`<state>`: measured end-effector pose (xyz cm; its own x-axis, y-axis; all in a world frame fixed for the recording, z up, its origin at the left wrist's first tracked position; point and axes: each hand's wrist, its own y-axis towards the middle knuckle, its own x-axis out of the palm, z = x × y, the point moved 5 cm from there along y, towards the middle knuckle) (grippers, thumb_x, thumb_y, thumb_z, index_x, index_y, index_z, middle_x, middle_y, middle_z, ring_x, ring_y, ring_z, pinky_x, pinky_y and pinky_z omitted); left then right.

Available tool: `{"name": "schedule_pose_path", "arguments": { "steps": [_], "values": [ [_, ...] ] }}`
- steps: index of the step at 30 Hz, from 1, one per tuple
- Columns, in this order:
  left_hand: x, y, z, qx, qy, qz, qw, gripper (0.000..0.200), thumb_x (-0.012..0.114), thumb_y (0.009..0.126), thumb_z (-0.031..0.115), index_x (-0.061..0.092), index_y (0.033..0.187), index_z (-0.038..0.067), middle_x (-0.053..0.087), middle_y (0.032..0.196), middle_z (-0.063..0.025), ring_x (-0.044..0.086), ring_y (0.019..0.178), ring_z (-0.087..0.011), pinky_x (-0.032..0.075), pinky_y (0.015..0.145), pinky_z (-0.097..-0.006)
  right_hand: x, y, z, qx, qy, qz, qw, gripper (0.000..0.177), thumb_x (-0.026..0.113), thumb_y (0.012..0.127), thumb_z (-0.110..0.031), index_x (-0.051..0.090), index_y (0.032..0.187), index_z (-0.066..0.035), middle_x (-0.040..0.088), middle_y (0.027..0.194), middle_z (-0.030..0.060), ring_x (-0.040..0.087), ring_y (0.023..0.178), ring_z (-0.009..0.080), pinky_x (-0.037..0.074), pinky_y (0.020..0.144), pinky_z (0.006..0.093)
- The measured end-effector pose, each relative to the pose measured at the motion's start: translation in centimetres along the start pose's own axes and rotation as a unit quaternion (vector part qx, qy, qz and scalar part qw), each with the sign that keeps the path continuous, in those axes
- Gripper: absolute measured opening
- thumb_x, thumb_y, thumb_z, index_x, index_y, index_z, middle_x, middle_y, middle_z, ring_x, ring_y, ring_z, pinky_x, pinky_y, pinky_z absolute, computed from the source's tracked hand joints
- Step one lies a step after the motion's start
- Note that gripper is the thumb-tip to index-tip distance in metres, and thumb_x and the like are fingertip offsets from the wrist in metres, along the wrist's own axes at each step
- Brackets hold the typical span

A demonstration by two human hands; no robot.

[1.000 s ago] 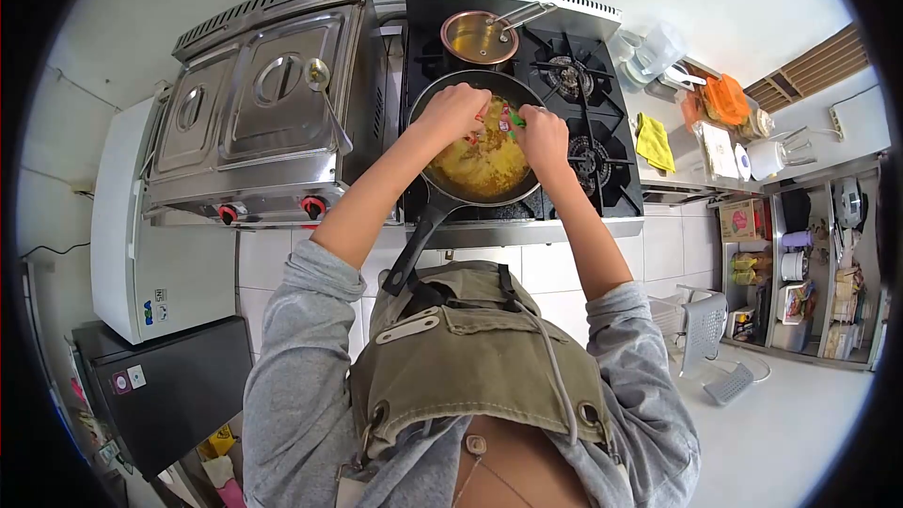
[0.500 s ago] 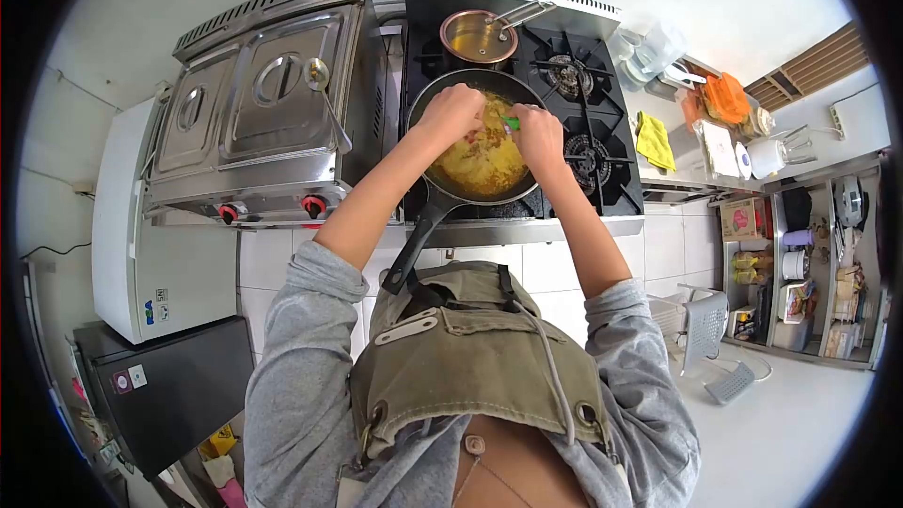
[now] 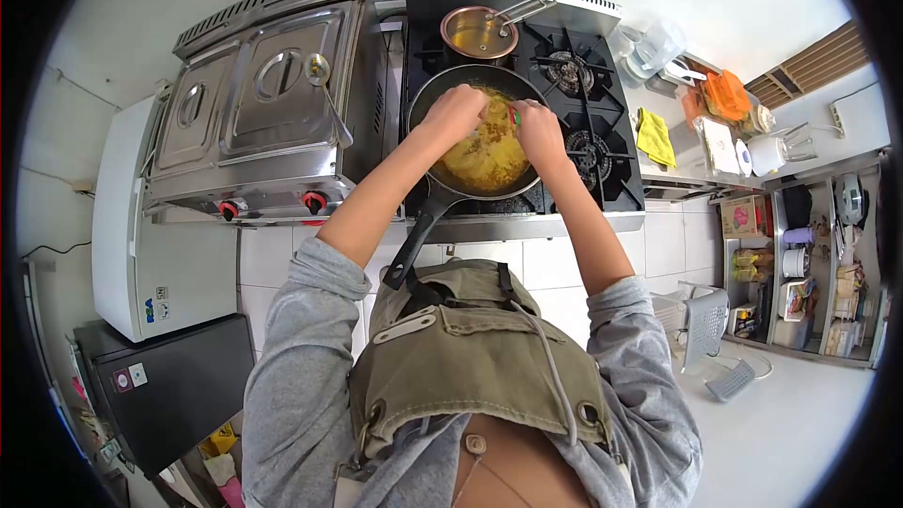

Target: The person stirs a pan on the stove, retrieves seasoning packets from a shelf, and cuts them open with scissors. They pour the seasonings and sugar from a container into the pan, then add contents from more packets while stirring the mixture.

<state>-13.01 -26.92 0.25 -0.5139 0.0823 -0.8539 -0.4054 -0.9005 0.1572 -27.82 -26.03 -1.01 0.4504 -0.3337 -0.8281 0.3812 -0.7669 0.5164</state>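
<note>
A black frying pan (image 3: 442, 190) holds yellow food (image 3: 480, 162) with brownish bits and sits on the front left burner, its handle towards me. My left hand (image 3: 457, 115) is over the left part of the pan with its fingers closed; whatever they hold, if anything, is hidden. Close beside it, my right hand (image 3: 540, 132) is closed over the pan's right side. A small green and red thing (image 3: 514, 117) shows at its fingertips, too small to name. Both hands hide part of the food.
Behind the pan stands a copper-coloured pot (image 3: 458, 23) with a steel-handled ladle or strainer (image 3: 520, 11) in it. To the left, a spoon (image 3: 323, 85) rests on a lidded steel unit (image 3: 292, 127). A yellow cloth (image 3: 656, 138) lies on the right-hand counter.
Both hands stay over the pan with only slight shifts. The small thing at my right fingertips showed mostly green before and now shows red too.
</note>
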Motion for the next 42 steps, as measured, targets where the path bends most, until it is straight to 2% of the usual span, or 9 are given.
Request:
{"name": "schedule_pose_path", "arguments": {
  "steps": [7,13,20,23,27,30,32,39,42],
  "values": [
    [-0.2,0.1,0.1,-0.06,-0.055,-0.026,0.996,0.017,0.065,0.069,0.004,0.064,0.085,0.0,0.063,0.075,-0.0207,0.062,0.077,-0.0346,0.049,0.069,-0.0414,-1.6,0.3,-1.1,0.084,-0.033,-0.058,0.994,0.011,0.062,0.077,-0.015,0.06,0.082,-0.005,0.062,0.075,0.0143,0.062,0.069,0.0331,0.051,0.062,0.0415],
    [-0.3,0.0,0.2,0.043,-0.011,0.069,0.997,0.02,0.065,0.068,0.003,0.064,0.088,0.001,0.063,0.074,-0.0194,0.062,0.076,-0.0349,0.049,0.069,-0.0403,-1.4,0.5,-0.2,0.046,0.032,-0.005,0.998,0.012,0.062,0.074,-0.009,0.059,0.082,0.0,0.063,0.076,0.0171,0.062,0.068,0.0345,0.051,0.065,0.0406],
    [-0.3,-0.2,0.3,-0.018,-0.021,0.005,1.0,0.022,0.065,0.068,0.002,0.063,0.09,0.002,0.064,0.079,-0.0192,0.062,0.08,-0.0351,0.049,0.071,-0.0402,-2.5,0.6,-0.6,0.11,-0.011,-0.097,0.989,0.016,0.062,0.068,-0.003,0.064,0.084,-0.002,0.063,0.072,0.0184,0.062,0.07,0.0341,0.051,0.066,0.041],
    [-0.2,-0.4,0.4,-0.003,-0.021,0.013,1.0,0.028,0.067,0.068,0.003,0.06,0.095,0.001,0.064,0.083,-0.0197,0.062,0.081,-0.0348,0.05,0.071,-0.0402,-1.8,0.3,-0.6,0.015,0.011,-0.036,0.999,0.015,0.063,0.066,-0.003,0.065,0.081,-0.004,0.063,0.072,0.0172,0.063,0.07,0.0326,0.051,0.065,0.0408],
    [-1.2,-0.8,1.7,-0.013,0.0,-0.027,1.0,0.038,0.068,0.067,0.002,0.054,0.102,0.002,0.063,0.088,-0.021,0.062,0.084,-0.0355,0.05,0.071,-0.0409,-2.1,0.3,-1.1,0.051,-0.032,-0.081,0.995,0.013,0.062,0.067,-0.003,0.064,0.079,-0.005,0.063,0.074,0.0159,0.063,0.07,0.0318,0.051,0.065,0.0402],
    [-0.5,-0.4,0.8,0.004,-0.041,-0.037,0.998,0.036,0.069,0.066,0.002,0.054,0.099,0.001,0.063,0.088,-0.0211,0.061,0.084,-0.0367,0.049,0.071,-0.0418,-2.5,0.3,-1.0,0.091,-0.034,-0.077,0.992,0.015,0.061,0.068,-0.003,0.064,0.081,-0.006,0.064,0.076,0.0141,0.063,0.07,0.0309,0.051,0.064,0.0392],
    [-0.5,-0.6,0.9,0.003,-0.015,-0.016,1.0,0.033,0.07,0.066,0.003,0.055,0.095,0.001,0.063,0.086,-0.0206,0.061,0.083,-0.0367,0.049,0.07,-0.0415,-1.9,0.1,-0.7,0.015,0.005,-0.012,1.0,0.015,0.062,0.067,-0.005,0.064,0.082,-0.007,0.065,0.079,0.0132,0.063,0.072,0.03,0.051,0.064,0.0378],
    [1.0,0.0,-0.7,0.022,-0.001,0.042,0.999,0.026,0.07,0.066,0.005,0.057,0.089,0.002,0.063,0.079,-0.0187,0.062,0.081,-0.0358,0.048,0.068,-0.0407,-2.0,0.0,-0.3,0.082,-0.009,-0.066,0.994,0.015,0.062,0.068,-0.006,0.064,0.083,-0.006,0.064,0.083,0.0144,0.063,0.074,0.0295,0.05,0.063,0.0372],
    [-0.4,-0.4,1.0,-0.014,-0.035,-0.004,0.999,0.024,0.068,0.068,0.005,0.058,0.089,0.002,0.063,0.079,-0.0196,0.061,0.081,-0.0365,0.048,0.068,-0.0419,-1.6,-0.2,-0.1,0.014,0.047,0.007,0.999,0.013,0.067,0.066,-0.01,0.061,0.077,-0.006,0.063,0.076,0.0137,0.062,0.071,0.0322,0.049,0.061,0.0402]
  ]
}}
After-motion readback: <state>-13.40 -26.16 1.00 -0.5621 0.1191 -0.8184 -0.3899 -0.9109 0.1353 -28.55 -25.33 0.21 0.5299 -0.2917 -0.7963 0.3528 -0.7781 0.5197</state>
